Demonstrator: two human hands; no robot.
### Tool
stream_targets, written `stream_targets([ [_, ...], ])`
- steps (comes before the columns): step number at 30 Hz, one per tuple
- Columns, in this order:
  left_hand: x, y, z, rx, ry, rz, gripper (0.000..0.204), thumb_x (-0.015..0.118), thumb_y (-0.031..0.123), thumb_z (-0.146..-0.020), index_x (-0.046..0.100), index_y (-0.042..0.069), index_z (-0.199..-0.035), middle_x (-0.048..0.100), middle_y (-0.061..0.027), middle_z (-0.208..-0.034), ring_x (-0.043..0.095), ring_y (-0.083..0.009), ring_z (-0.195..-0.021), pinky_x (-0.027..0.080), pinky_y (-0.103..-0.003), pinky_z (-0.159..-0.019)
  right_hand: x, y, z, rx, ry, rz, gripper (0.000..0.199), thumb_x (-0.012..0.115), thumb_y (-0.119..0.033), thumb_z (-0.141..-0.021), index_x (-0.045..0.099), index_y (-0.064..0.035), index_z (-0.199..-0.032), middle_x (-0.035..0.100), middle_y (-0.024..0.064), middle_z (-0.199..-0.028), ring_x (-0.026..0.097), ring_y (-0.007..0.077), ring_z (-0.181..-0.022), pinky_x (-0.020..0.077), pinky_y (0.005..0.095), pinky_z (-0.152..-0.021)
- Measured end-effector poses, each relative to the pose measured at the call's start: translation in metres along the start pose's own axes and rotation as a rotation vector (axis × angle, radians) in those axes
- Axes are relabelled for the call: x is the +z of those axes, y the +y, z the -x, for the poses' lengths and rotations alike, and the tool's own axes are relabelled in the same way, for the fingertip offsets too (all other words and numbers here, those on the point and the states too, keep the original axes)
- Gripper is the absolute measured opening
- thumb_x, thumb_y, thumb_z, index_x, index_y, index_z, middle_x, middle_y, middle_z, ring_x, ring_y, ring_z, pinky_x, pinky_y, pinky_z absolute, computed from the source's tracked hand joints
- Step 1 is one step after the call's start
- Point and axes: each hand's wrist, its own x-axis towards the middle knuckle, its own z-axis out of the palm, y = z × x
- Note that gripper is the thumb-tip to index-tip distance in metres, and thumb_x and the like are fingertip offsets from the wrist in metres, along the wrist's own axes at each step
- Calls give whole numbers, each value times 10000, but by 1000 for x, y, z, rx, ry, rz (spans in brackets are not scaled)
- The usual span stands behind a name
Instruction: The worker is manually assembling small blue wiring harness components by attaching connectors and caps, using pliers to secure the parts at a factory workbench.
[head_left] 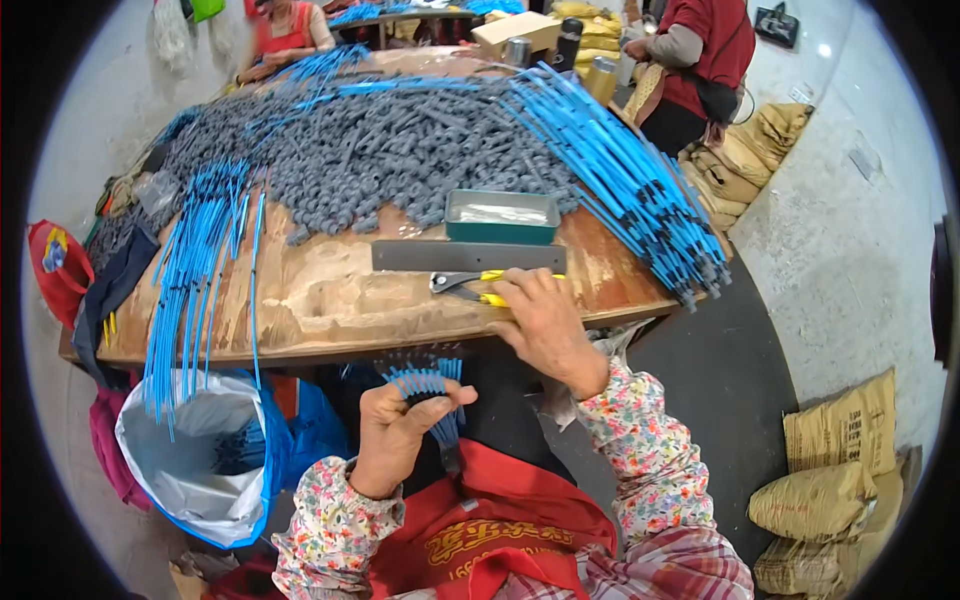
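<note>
My left hand (390, 435) is closed round a bundle of thin blue plastic strips (447, 428), just off the table's near edge. Their upper ends fan out above the thumb, with blurred clear bits at the tips. My right hand (545, 325) rests over the yellow handles of a pair of pliers (450, 284), its fingers curled on them. The pliers lie flat on the wooden table (320, 300), jaws to the left. Just beyond them is a flat grey metal bar (465, 256). A green tray (503, 232) with thin pale pieces stands behind the bar.
Grey plastic parts (400, 150) are heaped across the table. Blue rods lie in a left pile (195, 270) and a right pile (620, 180). A lined blue bag (190, 440) stands below left. Two people (690, 60) work beyond. Tan sacks (815, 510) sit at right.
</note>
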Motion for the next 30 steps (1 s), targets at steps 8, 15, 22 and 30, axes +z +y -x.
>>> stream_targets([
  [8, -8, -7, -14, -67, 15, -54, 131, 610, 28, -849, 640, -40, -957, 690, -159, -907, 660, -201, -869, 511, -323, -815, -1, 12, -12, -46, 82, 43, 475, 736, -186, -694, 550, -37, -1105, 537, 92, -1050, 486, 272, -977, 368, 412, -836],
  [15, -20, -14, -25, 73, -72, -181, 196, 547, -34, -876, 634, -37, -1052, 695, -66, -931, 628, -110, -862, 486, -244, -790, -8, 23, -7, -73, -29, 32, 401, 718, -180, -716, 574, -41, -1063, 530, 78, -1038, 481, 271, -983, 364, 403, -839],
  [22, -23, -12, -46, 76, -18, -84, 177, 599, 64, -876, 627, -38, -1018, 692, -146, -901, 662, -192, -856, 513, -308, -799, -33, 40, -16, -70, -29, -56, 286, 681, -169, -761, 601, -37, -1001, 568, 112, -916, 533, 293, -873, 419, 395, -755],
  [30, -15, -9, -65, 9, -19, -11, 164, 578, 41, -880, 629, -25, -1021, 683, -116, -910, 661, -171, -856, 516, -280, -778, 2, 80, -112, 96, 1, -282, 158, 636, -85, -770, 650, 18, -889, 633, 171, -756, 610, 334, -692, 492, 389, -663],
])
